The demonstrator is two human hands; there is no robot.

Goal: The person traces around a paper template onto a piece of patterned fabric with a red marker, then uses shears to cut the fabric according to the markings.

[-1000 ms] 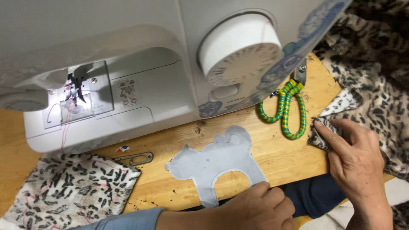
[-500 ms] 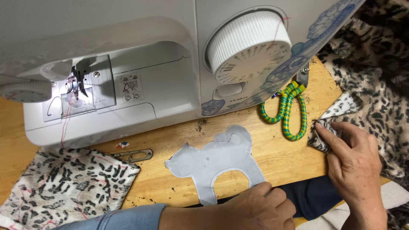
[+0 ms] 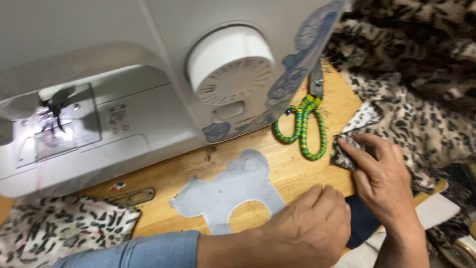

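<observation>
the left hand (image 3: 312, 226) lies curled, fingers down on the pale animal-shaped pattern piece (image 3: 225, 193) on the near table (image 3: 277, 159). right hand (image 3: 382, 181) pinches the leopard-print fabric (image 3: 354, 144) at right; best kept flat and taut.

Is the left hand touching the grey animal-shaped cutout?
Touching. The head view shows the left hand lying over the grey cutout's lower right edge.
</observation>
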